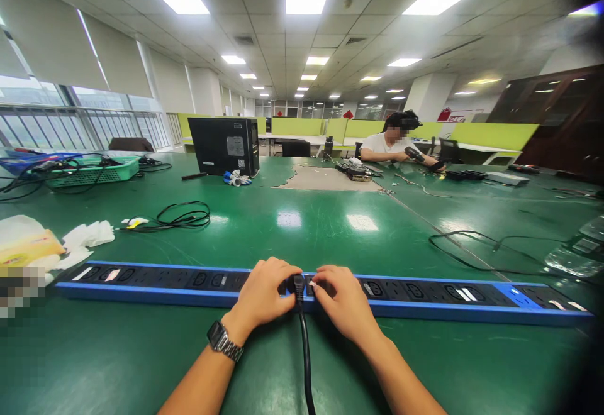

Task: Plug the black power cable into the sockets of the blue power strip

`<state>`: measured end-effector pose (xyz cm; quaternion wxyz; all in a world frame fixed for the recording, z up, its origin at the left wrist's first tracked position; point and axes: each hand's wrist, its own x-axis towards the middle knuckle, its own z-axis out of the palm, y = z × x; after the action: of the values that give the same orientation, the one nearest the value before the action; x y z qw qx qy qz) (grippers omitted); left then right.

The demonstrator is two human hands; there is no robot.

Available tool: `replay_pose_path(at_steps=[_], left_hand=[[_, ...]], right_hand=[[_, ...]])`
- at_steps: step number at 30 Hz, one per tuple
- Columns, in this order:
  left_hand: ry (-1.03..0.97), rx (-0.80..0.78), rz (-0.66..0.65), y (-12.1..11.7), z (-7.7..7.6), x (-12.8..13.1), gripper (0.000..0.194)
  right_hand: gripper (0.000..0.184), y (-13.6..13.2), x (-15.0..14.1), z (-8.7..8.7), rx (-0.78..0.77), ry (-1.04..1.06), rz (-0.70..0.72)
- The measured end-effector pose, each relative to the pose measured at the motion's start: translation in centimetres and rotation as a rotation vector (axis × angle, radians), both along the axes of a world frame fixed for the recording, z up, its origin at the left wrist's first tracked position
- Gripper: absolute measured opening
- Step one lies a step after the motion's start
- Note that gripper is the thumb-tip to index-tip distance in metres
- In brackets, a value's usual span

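A long blue-and-black power strip (pixel 198 299) lies across the table before me, with rows of sockets along its top. At its middle, my left hand (pixel 265 292) closes its thumb and fingers on a black power plug (pixel 299 287), which sits against the strip; how deep its pins go is hidden. The plug's thick black cord (pixel 306 358) runs down towards me. Just right of the plug, my right hand (pixel 343 302) is curled over the strip, gripping it, its thumb by a small white spot. A watch is on my left wrist.
The green table (pixel 283 232) holds a coiled black cable (pixel 184 217), tissues (pixel 87 239) and a green basket (pixel 94 173) of cables at left. A black computer case (pixel 224 146) stands at the back. A plastic bottle (pixel 578 248) is at right; a person (pixel 384 148) sits across.
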<state>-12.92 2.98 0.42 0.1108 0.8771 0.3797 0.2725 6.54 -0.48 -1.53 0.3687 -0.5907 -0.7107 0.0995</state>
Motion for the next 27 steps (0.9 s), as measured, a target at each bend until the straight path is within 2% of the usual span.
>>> replay_pose_path(at_steps=[21,23,27], left_hand=[[-0.022,0.004,-0.028,-0.03,-0.19,-0.18,0.038],[-0.071,0.003,-0.062,-0.05,-0.28,-0.18,0.038],[-0.35,0.034,-0.042,0.14,-0.44,-0.04,0.04]], right_hand=[[0.015,0.01,-0.01,0.19,-0.032,-0.027,-0.001],[0.014,0.05,0.01,0.12,-0.026,-0.024,-0.001],[0.014,0.15,0.09,-0.07,-0.01,-0.021,0.011]])
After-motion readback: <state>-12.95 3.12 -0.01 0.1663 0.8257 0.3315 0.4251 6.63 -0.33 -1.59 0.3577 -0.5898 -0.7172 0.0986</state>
